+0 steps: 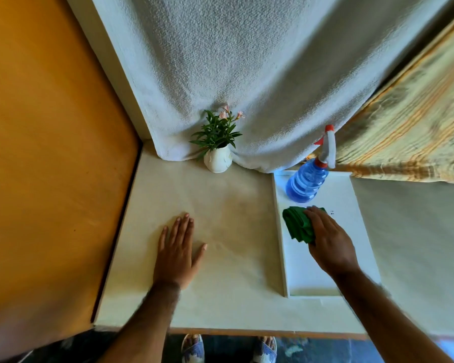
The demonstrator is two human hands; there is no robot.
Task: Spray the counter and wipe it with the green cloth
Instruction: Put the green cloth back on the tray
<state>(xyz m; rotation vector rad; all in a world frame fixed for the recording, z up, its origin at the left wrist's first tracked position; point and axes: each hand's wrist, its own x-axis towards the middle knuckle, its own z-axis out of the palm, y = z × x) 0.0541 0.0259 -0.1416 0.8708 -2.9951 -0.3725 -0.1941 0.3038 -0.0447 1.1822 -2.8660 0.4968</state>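
The counter (228,205) is covered with cream paper. On its right lies a white tray (351,195). A blue spray bottle (306,183) with a white and red trigger head stands at the tray's far end. A crumpled green cloth (296,225) lies on the tray just in front of the bottle. My right hand (328,242) rests on the cloth's right side, fingers over it and curled around its edge. My left hand (178,255) lies flat on the counter, fingers spread, well left of the tray and holding nothing.
A small white vase with a green plant (218,148) stands at the back of the counter against a hanging white towel (247,74). An orange wall (50,153) borders the left side. A striped cloth (409,121) hangs at the back right. The counter's front edge runs below my forearms.
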